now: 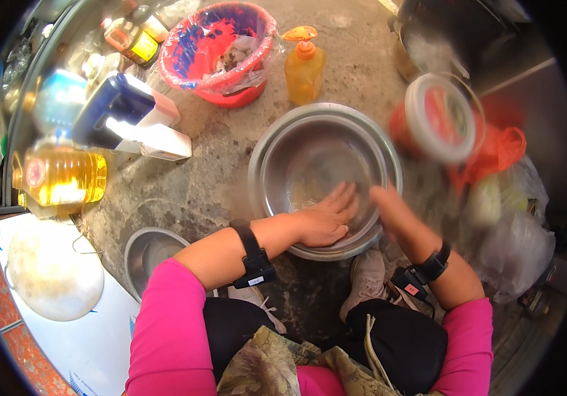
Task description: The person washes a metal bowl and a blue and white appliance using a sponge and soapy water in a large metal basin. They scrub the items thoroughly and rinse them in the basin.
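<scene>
A round stainless steel basin [283,131] stands on the concrete floor in front of my feet. A second rim shows within it, so a smaller metal bowl seems nested inside. Shallow, cloudy liquid appears to cover the bottom. My left hand [327,218] reaches over the near rim, its fingers stretched out inside the bowl and holding nothing I can see. At the right rim is my right hand [396,210], blurred; whether it grips the edge cannot be told. Both forearms wear black straps with small devices.
Beyond the basin stand a pump bottle [305,72] and a plastic-lined red bucket [231,94]. A lidded tub [442,119] and plastic bags [513,252] lie right. Left are boxes [167,141], an oil bottle [65,175], a smaller metal bowl [137,247] and a wok-like lid [56,272].
</scene>
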A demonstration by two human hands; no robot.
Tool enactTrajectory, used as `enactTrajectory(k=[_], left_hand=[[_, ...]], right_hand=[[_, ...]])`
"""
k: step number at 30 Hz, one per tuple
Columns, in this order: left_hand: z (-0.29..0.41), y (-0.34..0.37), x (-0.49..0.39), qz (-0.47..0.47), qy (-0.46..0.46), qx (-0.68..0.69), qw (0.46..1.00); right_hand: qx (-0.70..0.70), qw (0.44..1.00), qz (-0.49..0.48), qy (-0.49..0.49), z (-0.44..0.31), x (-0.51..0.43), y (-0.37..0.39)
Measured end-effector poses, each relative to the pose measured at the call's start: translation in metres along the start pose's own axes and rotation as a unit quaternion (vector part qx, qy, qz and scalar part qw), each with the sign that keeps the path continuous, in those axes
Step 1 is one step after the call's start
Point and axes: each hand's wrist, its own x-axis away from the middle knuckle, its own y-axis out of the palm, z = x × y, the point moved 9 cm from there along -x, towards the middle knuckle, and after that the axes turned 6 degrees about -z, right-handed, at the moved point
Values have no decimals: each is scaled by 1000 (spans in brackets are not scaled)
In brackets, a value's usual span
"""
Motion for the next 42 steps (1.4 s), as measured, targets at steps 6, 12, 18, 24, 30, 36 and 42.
enactTrajectory(k=[6, 12, 18, 24, 30, 36, 42], left_hand=[[-46, -22, 2, -23, -108, -218, 970], [-57, -31, 16, 12, -210, -174, 962], [-30, 1, 1, -21, -106, -126, 986], [-63, -42, 12, 123, -88, -226, 962], [-70, -92, 50, 281, -130, -58, 949], [-101, -115, 91, 355, -265, 167, 881], [-118, -117, 112, 399, -254, 302, 827]], right_hand=[[22, 997, -4, -76, -5, 2, 2], [-18, 1000, 1, -15, -6, 0, 0], [19, 997, 16, -76, -21, -4, -5], [119, 973, -26, -199, -38, 0, -3], [472, 839, 95, -256, -50, 20, -11], [481, 821, 105, -288, -27, 18, 1], [90, 995, 48, -21, 55, -34, -24]])
